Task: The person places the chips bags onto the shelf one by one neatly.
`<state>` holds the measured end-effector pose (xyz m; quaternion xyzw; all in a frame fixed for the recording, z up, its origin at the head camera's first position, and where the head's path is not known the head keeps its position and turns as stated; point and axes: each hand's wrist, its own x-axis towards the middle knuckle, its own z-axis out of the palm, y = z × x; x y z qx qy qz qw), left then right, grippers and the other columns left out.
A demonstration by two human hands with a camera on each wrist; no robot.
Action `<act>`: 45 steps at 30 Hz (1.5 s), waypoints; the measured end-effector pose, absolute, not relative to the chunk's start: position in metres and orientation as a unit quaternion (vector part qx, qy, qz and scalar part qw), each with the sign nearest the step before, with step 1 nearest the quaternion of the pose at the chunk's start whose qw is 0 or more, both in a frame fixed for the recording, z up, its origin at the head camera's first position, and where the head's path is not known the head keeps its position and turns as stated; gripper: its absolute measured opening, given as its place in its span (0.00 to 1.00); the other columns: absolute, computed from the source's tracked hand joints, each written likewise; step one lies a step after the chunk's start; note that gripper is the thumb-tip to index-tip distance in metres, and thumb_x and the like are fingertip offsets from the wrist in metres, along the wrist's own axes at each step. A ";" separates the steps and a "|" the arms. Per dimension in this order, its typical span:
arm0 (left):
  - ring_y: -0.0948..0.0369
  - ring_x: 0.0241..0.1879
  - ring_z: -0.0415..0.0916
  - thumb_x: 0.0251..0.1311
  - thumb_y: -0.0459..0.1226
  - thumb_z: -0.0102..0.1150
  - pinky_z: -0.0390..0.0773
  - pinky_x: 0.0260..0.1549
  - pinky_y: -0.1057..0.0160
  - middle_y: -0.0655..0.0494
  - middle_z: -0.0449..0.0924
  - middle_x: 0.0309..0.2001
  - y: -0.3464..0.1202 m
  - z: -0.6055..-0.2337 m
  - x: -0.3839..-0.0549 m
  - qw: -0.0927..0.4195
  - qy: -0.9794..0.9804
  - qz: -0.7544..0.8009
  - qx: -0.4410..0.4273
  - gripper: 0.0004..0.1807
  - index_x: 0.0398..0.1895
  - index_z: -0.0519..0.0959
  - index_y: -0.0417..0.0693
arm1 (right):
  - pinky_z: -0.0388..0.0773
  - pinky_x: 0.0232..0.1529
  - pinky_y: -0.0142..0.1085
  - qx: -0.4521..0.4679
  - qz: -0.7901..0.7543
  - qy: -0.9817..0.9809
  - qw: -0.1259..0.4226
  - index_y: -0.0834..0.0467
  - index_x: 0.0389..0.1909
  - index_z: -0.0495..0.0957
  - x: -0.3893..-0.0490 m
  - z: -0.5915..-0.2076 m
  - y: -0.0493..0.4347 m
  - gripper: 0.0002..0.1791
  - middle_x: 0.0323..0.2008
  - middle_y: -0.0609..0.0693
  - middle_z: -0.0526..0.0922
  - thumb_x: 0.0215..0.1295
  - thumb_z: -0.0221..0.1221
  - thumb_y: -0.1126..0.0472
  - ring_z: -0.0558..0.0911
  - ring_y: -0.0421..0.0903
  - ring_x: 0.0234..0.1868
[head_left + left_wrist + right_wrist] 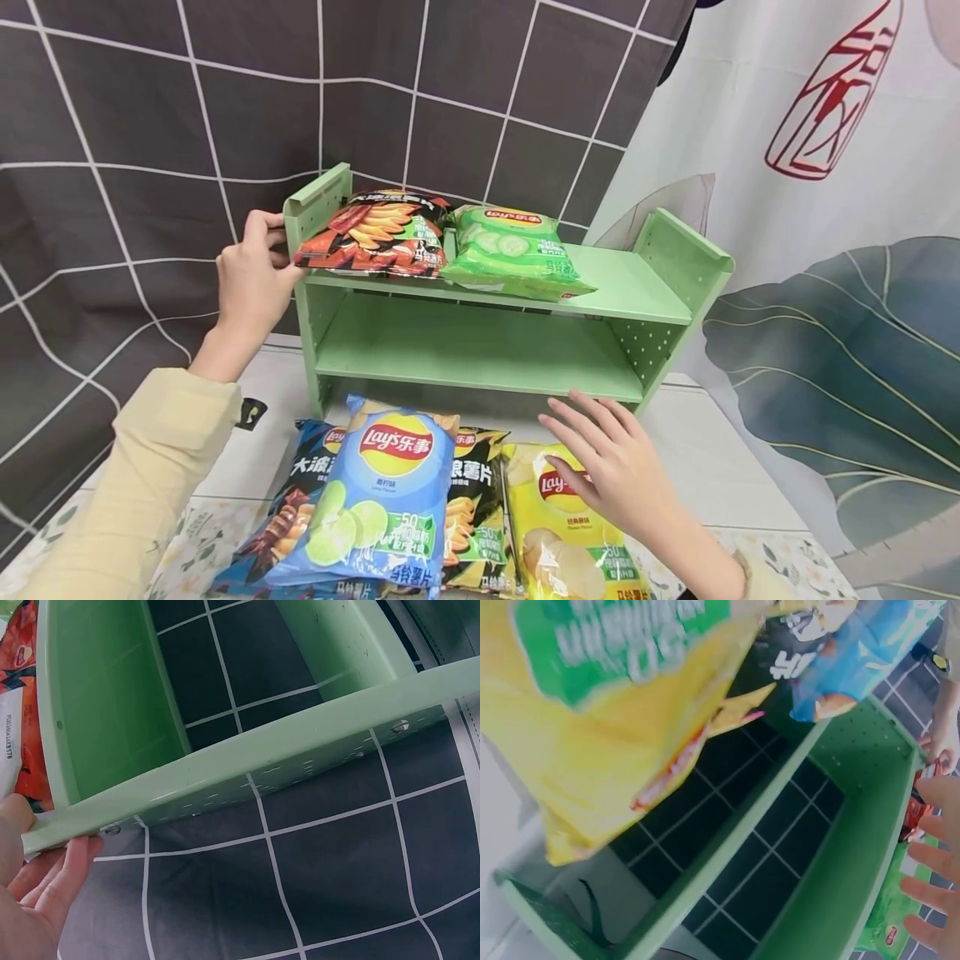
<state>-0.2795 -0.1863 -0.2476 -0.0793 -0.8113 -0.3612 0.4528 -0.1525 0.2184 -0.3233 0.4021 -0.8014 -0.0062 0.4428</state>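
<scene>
My left hand [255,271] grips the left side panel of a green two-tier shelf [480,342]. In the left wrist view its fingers [64,881] lie against the panel's outer face, with the thumb on the other side. Beside that hand, a red-and-black bag of chips [378,237] lies on the top tier. A green cucumber chip bag [517,254] sits right of it. My right hand [611,462] hovers with spread fingers above a yellow Lay's bag [562,542] and holds nothing.
In front of the shelf lie a light-blue lime chip bag [375,500], a dark-blue bag [288,508] partly under it, and a black bag [476,517]. A dark grid-patterned cloth [247,108] hangs behind. Floral cloth [780,567] covers the front of the table.
</scene>
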 end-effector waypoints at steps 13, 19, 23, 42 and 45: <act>0.42 0.34 0.84 0.49 0.29 0.68 0.74 0.48 0.46 0.38 0.84 0.45 -0.187 -0.250 -0.281 0.452 -0.811 -0.363 -0.082 0.25 0.51 0.71 0.34 | 0.48 0.74 0.40 0.426 -0.007 -0.803 0.417 0.56 0.46 0.82 -0.132 -0.354 0.239 0.23 0.45 0.51 0.86 0.74 0.43 0.46 0.80 0.55 0.50; 0.42 0.34 0.84 0.49 0.29 0.68 0.74 0.48 0.46 0.39 0.84 0.45 -0.187 -0.249 -0.282 0.452 -0.811 -0.363 -0.080 0.25 0.51 0.71 0.35 | 0.56 0.68 0.38 0.434 -0.035 -0.817 0.377 0.54 0.46 0.81 -0.120 -0.365 0.250 0.24 0.43 0.48 0.85 0.74 0.41 0.45 0.80 0.52 0.48; 0.42 0.34 0.84 0.49 0.29 0.68 0.74 0.48 0.46 0.39 0.84 0.45 -0.187 -0.249 -0.282 0.450 -0.812 -0.363 -0.080 0.25 0.51 0.71 0.35 | 0.64 0.53 0.39 0.433 -0.041 -0.824 0.364 0.53 0.47 0.81 -0.115 -0.371 0.256 0.24 0.43 0.46 0.85 0.73 0.42 0.43 0.80 0.49 0.46; 0.41 0.34 0.84 0.49 0.29 0.68 0.74 0.48 0.46 0.38 0.84 0.44 -0.186 -0.248 -0.281 0.459 -0.808 -0.359 -0.086 0.24 0.50 0.71 0.34 | 0.73 0.54 0.38 0.416 -0.059 -0.870 0.257 0.43 0.55 0.78 -0.092 -0.404 0.260 0.35 0.56 0.41 0.80 0.53 0.54 0.25 0.76 0.48 0.58; 0.41 0.34 0.84 0.49 0.28 0.68 0.73 0.49 0.46 0.38 0.84 0.45 -0.187 -0.248 -0.280 0.455 -0.810 -0.359 -0.085 0.25 0.51 0.71 0.34 | 0.78 0.47 0.43 0.400 -0.078 -0.885 0.225 0.42 0.58 0.75 -0.089 -0.407 0.259 0.37 0.59 0.41 0.79 0.52 0.53 0.24 0.77 0.48 0.58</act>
